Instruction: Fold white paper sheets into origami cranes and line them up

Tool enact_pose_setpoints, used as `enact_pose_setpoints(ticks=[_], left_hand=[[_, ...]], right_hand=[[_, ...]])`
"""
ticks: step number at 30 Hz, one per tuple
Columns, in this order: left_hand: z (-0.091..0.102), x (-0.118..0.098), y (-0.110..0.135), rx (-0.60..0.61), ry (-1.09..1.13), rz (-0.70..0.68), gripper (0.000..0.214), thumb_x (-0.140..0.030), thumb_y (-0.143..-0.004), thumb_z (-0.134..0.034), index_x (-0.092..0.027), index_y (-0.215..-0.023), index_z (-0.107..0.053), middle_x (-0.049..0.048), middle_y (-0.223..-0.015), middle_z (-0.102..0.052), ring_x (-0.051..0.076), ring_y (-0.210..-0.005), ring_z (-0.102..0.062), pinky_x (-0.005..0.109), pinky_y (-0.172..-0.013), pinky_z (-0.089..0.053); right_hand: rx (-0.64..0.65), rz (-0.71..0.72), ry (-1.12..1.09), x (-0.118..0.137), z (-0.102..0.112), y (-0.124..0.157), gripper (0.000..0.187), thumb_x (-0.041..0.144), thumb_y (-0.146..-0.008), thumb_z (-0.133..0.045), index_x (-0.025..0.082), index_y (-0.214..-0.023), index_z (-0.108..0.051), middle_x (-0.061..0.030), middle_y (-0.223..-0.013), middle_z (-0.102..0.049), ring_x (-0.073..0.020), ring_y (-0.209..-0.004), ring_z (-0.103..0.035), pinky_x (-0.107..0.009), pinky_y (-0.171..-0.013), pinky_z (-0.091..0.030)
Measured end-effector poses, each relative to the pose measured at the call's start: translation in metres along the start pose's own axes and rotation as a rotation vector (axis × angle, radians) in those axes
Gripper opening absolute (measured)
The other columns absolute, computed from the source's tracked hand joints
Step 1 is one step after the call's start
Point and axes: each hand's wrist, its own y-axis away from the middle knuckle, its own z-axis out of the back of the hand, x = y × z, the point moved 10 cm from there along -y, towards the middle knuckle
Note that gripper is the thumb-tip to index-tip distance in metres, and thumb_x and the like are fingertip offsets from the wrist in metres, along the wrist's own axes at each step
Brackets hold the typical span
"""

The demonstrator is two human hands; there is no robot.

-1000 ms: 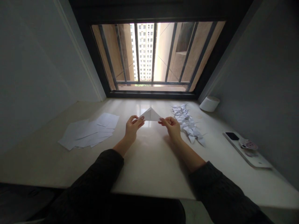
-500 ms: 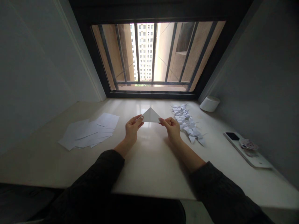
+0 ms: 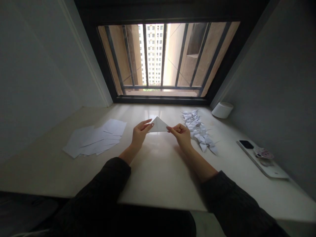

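Left hand (image 3: 139,133): pinches the left corner of the paper triangle (image 3: 158,125) with thumb and fingertips; the other fingers stick out a bit
Right hand (image 3: 182,133): closed in a tight pinch on the right corner of the same paper
Paper triangle: white and folded; its point faces up and away; it is up in the air between both hands, just above the worktop (image 3: 158,171), not touching it
How it feels, I think: very light and thin; it bends and creases fast; it can tear if pulled hard
Where to hold: the two bottom corners look best, one in each hand; a soft pinch is enough
Left side: flat sheets (image 3: 93,138) of white paper lie spread on the worktop, well apart from the hands
Right side: folded paper shapes (image 3: 198,131) lie in a long heap near the right hand; a white cup (image 3: 222,109) sits beyond them; a phone (image 3: 261,158) lies by the wall
Far end: a window (image 3: 168,59) with bars
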Motion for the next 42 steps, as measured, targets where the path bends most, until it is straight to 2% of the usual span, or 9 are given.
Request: enact_pose_setpoints(ticks=[4,6,9,11,17,23,32,37,42], left_hand=[[0.0,-0.008,0.003,-0.012,-0.006,-0.082,0.04,-0.036,-0.062,-0.075,-0.019,-0.098,-0.069,0.0063,-0.09,-0.072,0.019,-0.08,-0.066,0.031,-0.076,-0.05],[0.001,-0.008,0.005,-0.031,-0.021,-0.099,0.035,-0.036,-0.062,-0.074,-0.019,-0.093,-0.071,0.0062,-0.091,-0.072,0.02,-0.082,-0.066,0.032,-0.078,-0.051],[-0.004,-0.009,0.01,-0.017,-0.054,-0.139,0.031,-0.034,-0.064,-0.073,-0.02,-0.092,-0.071,0.006,-0.092,-0.072,0.021,-0.086,-0.066,0.034,-0.082,-0.051],[-0.01,-0.01,0.013,0.014,-0.081,-0.179,0.03,-0.034,-0.066,-0.072,-0.02,-0.092,-0.071,0.0062,-0.094,-0.072,0.022,-0.089,-0.066,0.035,-0.085,-0.051],[-0.017,-0.011,0.019,0.025,-0.161,-0.232,0.028,-0.035,-0.067,-0.072,-0.019,-0.09,-0.072,0.0058,-0.092,-0.072,0.022,-0.086,-0.067,0.037,-0.084,-0.052],[-0.015,-0.017,0.022,0.005,-0.237,-0.288,0.027,-0.036,-0.069,-0.07,-0.02,-0.091,-0.072,0.0054,-0.093,-0.072,0.022,-0.086,-0.067,0.036,-0.083,-0.052],[-0.016,-0.025,0.026,-0.018,-0.424,-0.339,0.023,-0.038,-0.071,-0.068,-0.023,-0.088,-0.073,0.0037,-0.087,-0.073,0.018,-0.074,-0.066,0.029,-0.068,-0.051],[-0.019,-0.023,0.024,0.019,-0.456,-0.337,0.028,-0.039,-0.072,-0.067,-0.024,-0.095,-0.071,0.0037,-0.088,-0.073,0.018,-0.076,-0.067,0.029,-0.07,-0.051],[-0.016,-0.022,0.022,0.005,-0.463,-0.348,0.026,-0.04,-0.072,-0.067,-0.025,-0.093,-0.072,0.0032,-0.093,-0.072,0.02,-0.08,-0.067,0.032,-0.075,-0.052]], right_hand=[[0.061,0.011,-0.035,0.001,-0.008,0.003,0.027,0.04,-0.061,-0.076,0.021,-0.063,-0.056,0.0022,-0.057,-0.063,-0.0121,-0.052,-0.056,-0.026,-0.054,-0.044],[0.074,0.017,-0.075,0.002,-0.012,0.004,0.026,0.038,-0.062,-0.076,0.023,-0.076,-0.061,0.0013,-0.065,-0.066,-0.0134,-0.059,-0.06,-0.027,-0.059,-0.047],[0.086,0.025,-0.105,0.005,-0.017,0.007,0.037,0.037,-0.065,-0.074,0.026,-0.098,-0.061,-0.0013,-0.084,-0.07,-0.015,-0.071,-0.064,-0.028,-0.068,-0.049],[0.096,0.021,-0.089,0.006,-0.021,0.009,0.041,0.038,-0.065,-0.073,0.027,-0.103,-0.062,-0.0024,-0.087,-0.071,-0.0163,-0.076,-0.065,-0.029,-0.07,-0.05],[0.038,0.021,-0.05,-0.002,-0.019,0.013,0.036,0.039,-0.065,-0.073,0.022,-0.096,-0.07,-0.0025,-0.076,-0.071,-0.0169,-0.067,-0.064,-0.03,-0.064,-0.05],[0.009,0.063,0.014,-0.001,-0.015,0.012,0.025,0.037,-0.068,-0.07,0.023,-0.089,-0.073,-0.0042,-0.091,-0.073,-0.0212,-0.081,-0.066,-0.034,-0.075,-0.051],[-0.018,0.093,0.104,0.009,-0.012,0.015,0.024,0.036,-0.07,-0.068,0.023,-0.09,-0.073,-0.0041,-0.092,-0.073,-0.0224,-0.086,-0.066,-0.035,-0.079,-0.052],[0.037,0.144,0.115,0.016,-0.016,0.019,0.02,0.033,-0.073,-0.066,0.024,-0.09,-0.073,-0.0036,-0.094,-0.072,-0.022,-0.09,-0.066,-0.034,-0.079,-0.053],[0.086,0.148,0.109,0.015,-0.023,0.02,0.02,0.034,-0.073,-0.066,0.025,-0.09,-0.073,-0.0027,-0.096,-0.072,-0.0227,-0.092,-0.065,-0.035,-0.081,-0.053]])
